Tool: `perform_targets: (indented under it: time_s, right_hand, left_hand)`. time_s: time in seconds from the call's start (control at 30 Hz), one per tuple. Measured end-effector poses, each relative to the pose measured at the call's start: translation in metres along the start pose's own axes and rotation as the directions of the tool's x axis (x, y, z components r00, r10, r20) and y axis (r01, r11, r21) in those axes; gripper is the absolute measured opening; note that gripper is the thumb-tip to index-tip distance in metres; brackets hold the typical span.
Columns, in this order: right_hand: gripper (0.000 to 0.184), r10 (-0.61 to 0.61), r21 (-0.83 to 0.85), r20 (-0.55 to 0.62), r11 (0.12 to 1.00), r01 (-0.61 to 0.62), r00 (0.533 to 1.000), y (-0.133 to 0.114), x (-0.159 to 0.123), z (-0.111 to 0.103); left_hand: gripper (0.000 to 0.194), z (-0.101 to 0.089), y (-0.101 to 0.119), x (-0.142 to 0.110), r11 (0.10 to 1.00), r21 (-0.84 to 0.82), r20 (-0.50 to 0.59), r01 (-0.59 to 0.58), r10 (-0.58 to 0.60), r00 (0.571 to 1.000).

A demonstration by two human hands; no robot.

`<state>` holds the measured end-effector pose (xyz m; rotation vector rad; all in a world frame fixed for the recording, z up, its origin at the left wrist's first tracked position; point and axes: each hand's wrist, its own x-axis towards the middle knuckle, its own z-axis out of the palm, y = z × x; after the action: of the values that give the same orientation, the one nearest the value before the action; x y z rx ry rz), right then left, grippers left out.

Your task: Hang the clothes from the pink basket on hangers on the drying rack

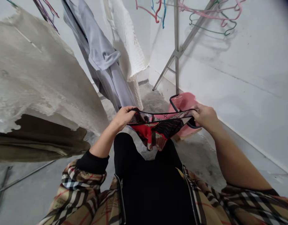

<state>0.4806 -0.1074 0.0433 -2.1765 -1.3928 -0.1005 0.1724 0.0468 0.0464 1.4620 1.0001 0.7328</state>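
Head view: a small red, black and grey patterned cloth garment with thin black edging (155,134) is held stretched between two bare hands, above the gap between black-clad knees (127,147). Its left end is pinched by the left hand (123,118), with the thumb laid along the edge; its right end is gripped by the right hand (205,116), whose fingers are curled in. The upper edge is pulled nearly straight, and the patterned cloth is left hanging below it; whether the legs are touched by it cannot be told. Behind its right part, a pink plastic basket with a dark handle (187,100) is partly covered from sight, near the foot of a white wall (252,68). To the left, a pale grey smooth garment (104,65), a white knitted garment (128,37) and a large beige cloth with a ragged lacy edge (40,68) are hung, with a dark olive cloth (40,140) seen below the beige one. At the upper right, pink plastic hangers (205,14) and a green hanger (213,30) are seen beside a grey metal stand (177,59), set against the wall.
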Motion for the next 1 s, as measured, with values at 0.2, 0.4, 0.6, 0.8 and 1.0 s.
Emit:
perform_targets:
  time_s: [0.2, 0.4, 0.6, 0.8, 1.0]
  right_hand:
    - [0.023, 0.154, 0.610, -0.015, 0.784, -0.113, 0.988, -0.018, -0.004, -0.009]
    - [0.018, 0.251, 0.731, -0.017, 0.663, -0.159, 0.968, -0.038, -0.002, -0.019]
    - [0.016, 0.252, 0.741, 0.013, 0.647, -0.179, 0.968, -0.044, -0.006, -0.023]
    - [0.018, 0.225, 0.719, -0.046, 0.684, -0.124, 0.973, -0.038, -0.008, -0.023]
    - [0.019, 0.206, 0.714, -0.056, 0.693, -0.105, 0.977, -0.034, -0.007, -0.015]
  left_hand:
    - [0.040, -0.005, -0.015, -0.004, 0.989, 0.128, 0.337, -0.080, 0.033, 0.941]
    - [0.023, 0.000, -0.031, -0.008, 0.881, 0.173, 0.667, -0.441, 0.224, 0.710]
    - [0.027, 0.021, -0.057, -0.014, 0.895, 0.252, 0.592, -0.368, 0.158, 0.790]
    - [0.024, 0.017, -0.048, -0.022, 0.798, 0.233, 0.654, -0.556, 0.295, 0.697]
    - [0.018, 0.011, -0.032, -0.038, 0.763, 0.180, 0.604, -0.621, 0.412, 0.682]
